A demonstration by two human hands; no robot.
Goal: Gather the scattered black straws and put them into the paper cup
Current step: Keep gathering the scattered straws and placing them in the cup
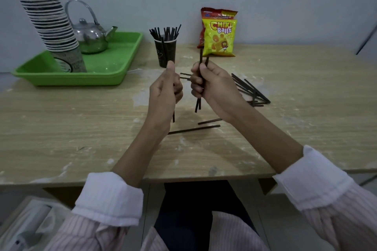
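black straws [201,55] in r hand [214,87]

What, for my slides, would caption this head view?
Person's left hand and right hand each grip black straws above wooden table; loose straws lie scattered; paper cup behind holds many.

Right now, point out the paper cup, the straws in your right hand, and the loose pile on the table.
paper cup [171,52]: head view, dark side wall.
held straws [201,56]: head view, upper shaft.
loose pile [256,90]: head view, one straw's middle.
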